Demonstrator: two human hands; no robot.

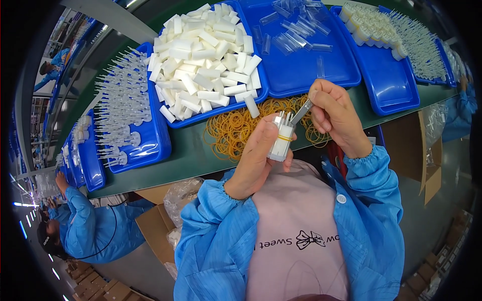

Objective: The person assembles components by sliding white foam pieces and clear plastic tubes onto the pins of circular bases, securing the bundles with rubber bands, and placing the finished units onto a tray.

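My left hand (257, 159) is closed around a small upright bundle of white and clear plastic pieces (280, 145), with a yellow rubber band around its middle. Thin prongs stick up from the bundle's top. Between thumb and fingers, my right hand (337, 111) pinches a narrow grey, see-through strip (302, 111). The strip slants down so that its lower end meets the bundle's top edge; whether it goes inside cannot be made out. Just beyond both hands, many loose yellow rubber bands (226, 131) lie on the green table (188, 156).
Blue trays hold white foam-like blocks (201, 60), clear plastic pieces (296, 37), spiky white parts (123, 95) and round yellowish-white parts (369, 25). Cardboard boxes (155, 226) stand below the table edge. A co-worker in a blue sleeve (95, 226) sits at the left.
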